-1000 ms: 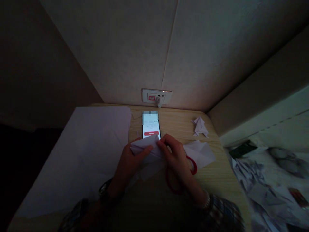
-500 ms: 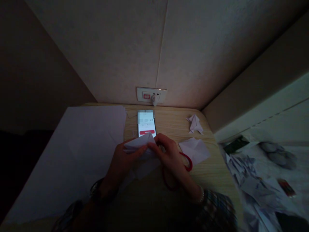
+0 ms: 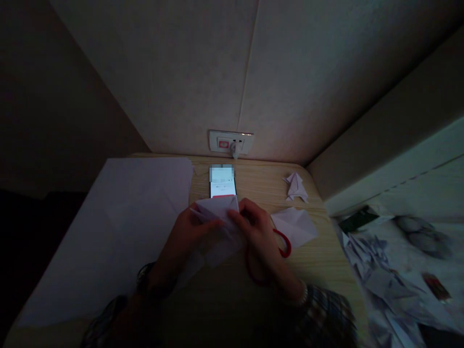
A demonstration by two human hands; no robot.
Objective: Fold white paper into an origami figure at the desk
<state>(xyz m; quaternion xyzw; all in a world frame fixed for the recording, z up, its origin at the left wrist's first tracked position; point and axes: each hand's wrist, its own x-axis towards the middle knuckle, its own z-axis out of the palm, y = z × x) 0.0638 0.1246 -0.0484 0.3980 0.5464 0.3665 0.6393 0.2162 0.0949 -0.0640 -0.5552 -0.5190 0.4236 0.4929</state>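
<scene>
Between my two hands is a piece of folded white paper (image 3: 216, 209), held just in front of a lit phone (image 3: 223, 186) and covering its lower part. My left hand (image 3: 188, 233) grips the paper's left side, thumb on the near face. On the right edge, my right hand (image 3: 255, 224) pinches the paper between thumb and fingers. Under my right wrist lie scissors with red handles (image 3: 286, 244), their blades hidden. A creased white paper piece (image 3: 295, 226) rests to the right of that hand. Behind it sits a folded paper frog (image 3: 296, 187).
Large white paper sheets (image 3: 145, 193) cover the left of the wooden table (image 3: 326, 261). A wall socket (image 3: 231, 142) with a plug is behind the phone. Crumpled and folded papers (image 3: 391, 285) lie beyond the table's right edge, beside a dark green box (image 3: 357, 220).
The folded paper has turned in my hands, so its front face shows broader and flatter. It hides more of the phone's lower screen. The whole view has shifted slightly.
</scene>
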